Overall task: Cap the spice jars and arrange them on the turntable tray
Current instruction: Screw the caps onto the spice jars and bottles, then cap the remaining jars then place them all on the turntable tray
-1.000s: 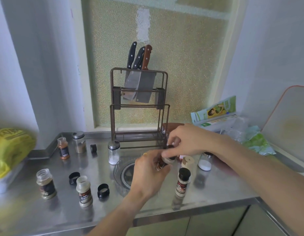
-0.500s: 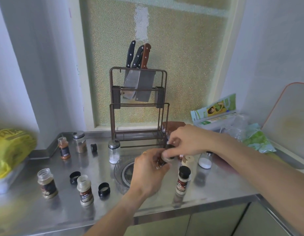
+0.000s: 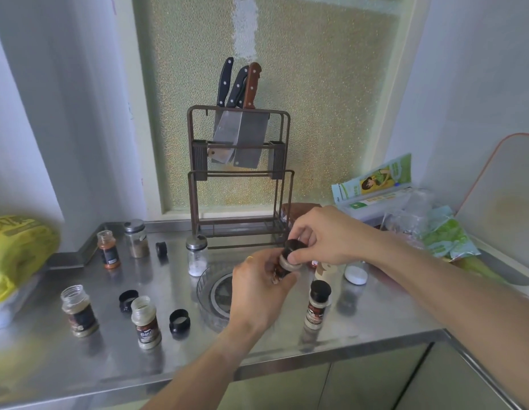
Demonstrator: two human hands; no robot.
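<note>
Surface (image 3: pixel 375 321): steel, strewn with uncapped jars, loose black caps.
Wall: knife rack (image 3: pixel 241 173) at 12 o'clock.
Left hand (image 3: pixel 258 291): grasping spice jar (image 3: pixel 282 269) above turntable tray (image 3: pixel 210 294), centre.
Right hand (image 3: pixel 322 235): pinching its cap (image 3: pixel 294 247).

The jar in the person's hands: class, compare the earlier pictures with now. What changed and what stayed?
Little changed. The left hand still grips the jar, tilted; the right hand stays on its black cap, fingers barely shifted. Nothing was let go. The loose caps and jars on the counter stayed put.

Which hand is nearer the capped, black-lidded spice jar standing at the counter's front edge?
Left. The left hand is just beside the capped spice jar; the right hand sits higher, farther back.
</note>
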